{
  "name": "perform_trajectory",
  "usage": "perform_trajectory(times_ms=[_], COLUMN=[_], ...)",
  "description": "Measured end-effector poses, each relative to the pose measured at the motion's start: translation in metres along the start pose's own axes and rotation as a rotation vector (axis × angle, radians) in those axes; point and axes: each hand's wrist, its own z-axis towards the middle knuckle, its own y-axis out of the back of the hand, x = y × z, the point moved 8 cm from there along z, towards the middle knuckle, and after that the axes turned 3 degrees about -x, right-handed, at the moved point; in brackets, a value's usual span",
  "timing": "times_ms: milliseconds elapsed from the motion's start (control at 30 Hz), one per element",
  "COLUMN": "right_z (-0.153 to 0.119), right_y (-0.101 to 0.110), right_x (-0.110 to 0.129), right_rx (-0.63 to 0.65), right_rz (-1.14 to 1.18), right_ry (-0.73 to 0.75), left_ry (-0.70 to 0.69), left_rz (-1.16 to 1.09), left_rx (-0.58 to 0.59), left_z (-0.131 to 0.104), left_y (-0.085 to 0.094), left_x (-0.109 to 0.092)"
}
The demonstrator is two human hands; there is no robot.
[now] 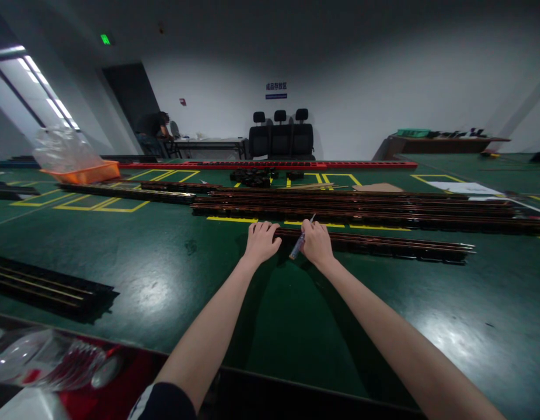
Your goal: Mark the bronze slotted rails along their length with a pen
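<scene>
A black rail strip point(396, 245) with copper-coloured lines along it lies across the green table in front of me. My left hand point(261, 240) is at its left end, fingers bent over the strip and pressing it. Just to the right, my right hand point(317, 240) is closed around a screwdriver point(297, 247) with a clear handle. The handle's end sticks out toward me, and a thin metal tip shows past the fingers on the far side. What the tip touches is hidden by the hand. Behind the strip lies a wide bundle of similar rails point(340, 205).
More rails point(46, 286) lie at the left. An orange tray point(88, 172) with clear plastic bags stands at the back left, near black parts point(252, 176) and cardboard point(377, 188). Plastic bottles point(55, 359) are below the near edge. A person point(151, 129) bends over a far table.
</scene>
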Motion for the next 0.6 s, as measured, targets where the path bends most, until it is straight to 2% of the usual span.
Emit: perform_trajectory(times_ms=[500, 600], right_z=[-0.0006, -0.0009], right_y=[-0.0002, -0.001], right_x=[0.0006, 0.0015], right_rx=[-0.049, -0.026], right_rz=[-0.02, -0.041], right_ry=[0.042, 0.051], left_ry=[-0.009, -0.007], left_rz=[0.019, 0.019], left_rx=[-0.038, -0.033], left_z=[-0.0007, -0.0007], left_y=[0.001, 0.0011], left_x=[-0.0005, -0.0005])
